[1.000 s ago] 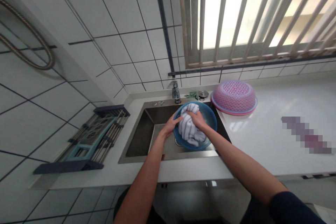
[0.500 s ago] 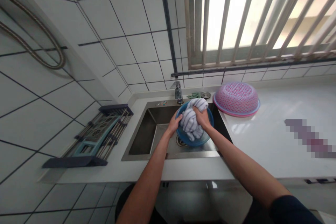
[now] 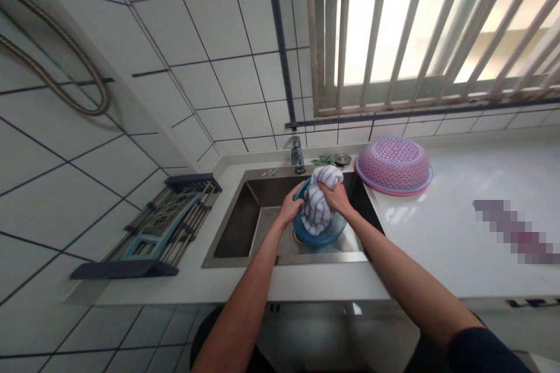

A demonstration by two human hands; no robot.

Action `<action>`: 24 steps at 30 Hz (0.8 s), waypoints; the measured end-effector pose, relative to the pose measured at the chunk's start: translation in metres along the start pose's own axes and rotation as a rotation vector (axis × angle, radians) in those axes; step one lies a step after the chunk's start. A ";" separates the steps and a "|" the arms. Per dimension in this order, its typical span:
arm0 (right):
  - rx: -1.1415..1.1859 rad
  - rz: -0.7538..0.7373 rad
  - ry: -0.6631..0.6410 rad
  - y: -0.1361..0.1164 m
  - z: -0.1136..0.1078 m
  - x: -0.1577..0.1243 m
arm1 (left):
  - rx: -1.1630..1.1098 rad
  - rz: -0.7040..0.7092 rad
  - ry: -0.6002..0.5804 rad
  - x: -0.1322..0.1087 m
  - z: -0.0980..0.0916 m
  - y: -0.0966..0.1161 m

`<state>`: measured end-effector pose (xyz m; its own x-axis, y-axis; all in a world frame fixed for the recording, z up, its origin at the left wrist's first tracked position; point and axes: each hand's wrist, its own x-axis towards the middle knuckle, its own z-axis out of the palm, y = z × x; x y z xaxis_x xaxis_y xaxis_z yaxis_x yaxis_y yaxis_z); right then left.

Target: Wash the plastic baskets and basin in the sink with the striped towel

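A blue basin is held tilted over the right part of the steel sink. My left hand grips the basin's left rim, thumb on the inside. Bunched against the inside of the basin is a white cloth with dark stripes. My right hand is closed on the cloth's right side, and folds of cloth hide some of its fingers. Below the basin, part of the sink drain shows.
A faucet stands behind the sink, with a green scrap and a round metal strainer to its right. An upturned pink colander sits on the white counter. Left of the sink lies a folding rack.
The cloth and my right hand have shifted slightly left within the basin. More of the basin's lower right inside now shows. My left hand keeps its hold on the rim.
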<state>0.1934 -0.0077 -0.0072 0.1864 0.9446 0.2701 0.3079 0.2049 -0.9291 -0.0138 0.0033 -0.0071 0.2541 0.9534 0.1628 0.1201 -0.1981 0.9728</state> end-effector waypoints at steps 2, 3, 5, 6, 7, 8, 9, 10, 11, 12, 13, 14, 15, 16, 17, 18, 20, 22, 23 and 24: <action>0.023 0.114 0.106 0.006 -0.005 0.004 | -0.028 -0.043 0.048 0.001 -0.002 0.003; 0.035 0.154 0.123 0.009 -0.006 0.004 | -0.047 -0.072 0.081 0.001 -0.004 0.004; 0.059 0.196 0.080 0.014 -0.005 0.004 | -0.082 -0.125 0.144 0.000 -0.005 0.006; 0.074 0.203 0.042 0.016 -0.003 0.003 | -0.098 -0.140 0.156 -0.001 -0.005 0.007; 0.092 0.201 0.009 0.017 -0.001 0.003 | -0.114 -0.144 0.144 -0.003 -0.005 0.008; 0.112 0.191 -0.011 0.018 0.001 0.002 | -0.129 -0.142 0.106 -0.005 -0.005 0.010; 0.131 0.175 -0.020 0.017 0.002 0.002 | -0.142 -0.148 0.044 -0.007 -0.004 0.011; 0.141 0.154 -0.025 0.017 0.002 0.002 | -0.149 -0.167 -0.029 -0.009 -0.003 0.012; 0.138 0.128 -0.032 0.015 0.002 0.002 | -0.142 -0.200 -0.100 -0.011 -0.003 0.014; 0.122 0.099 -0.053 0.014 0.002 0.001 | -0.119 -0.243 -0.157 -0.013 -0.003 0.015; 0.099 0.066 -0.088 0.012 0.001 0.001 | -0.081 -0.289 -0.193 -0.015 -0.003 0.017; 0.074 0.026 -0.132 0.010 0.001 -0.001 | -0.039 -0.328 -0.205 -0.016 -0.004 0.018; 0.053 -0.020 -0.180 0.009 0.002 -0.003 | -0.003 -0.348 -0.196 -0.016 -0.005 0.018; 0.040 -0.070 -0.232 0.007 0.003 -0.005 | 0.015 -0.351 -0.171 -0.016 -0.006 0.018; 0.033 -0.116 -0.290 0.006 0.005 -0.008 | 0.017 -0.340 -0.138 -0.015 -0.007 0.018; 0.030 -0.155 -0.351 0.005 0.008 -0.012 | 0.008 -0.316 -0.105 -0.015 -0.008 0.018; 0.021 -0.189 -0.479 0.003 0.014 -0.018 | -0.020 -0.242 -0.076 -0.014 -0.009 0.016; 0.019 -0.183 -0.569 0.003 0.020 -0.023 | -0.043 -0.176 -0.113 -0.014 -0.009 0.014; 0.024 -0.174 -0.580 0.004 0.022 -0.025 | -0.064 -0.157 -0.146 -0.014 -0.009 0.012; 0.033 -0.162 -0.565 0.004 0.024 -0.026 | -0.094 -0.147 -0.180 -0.014 -0.008 0.011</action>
<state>0.1676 -0.0249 -0.0242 -0.3897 0.8889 0.2410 0.2605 0.3573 -0.8969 -0.0240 -0.0103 0.0029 0.4079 0.9130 -0.0049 0.0808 -0.0307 0.9963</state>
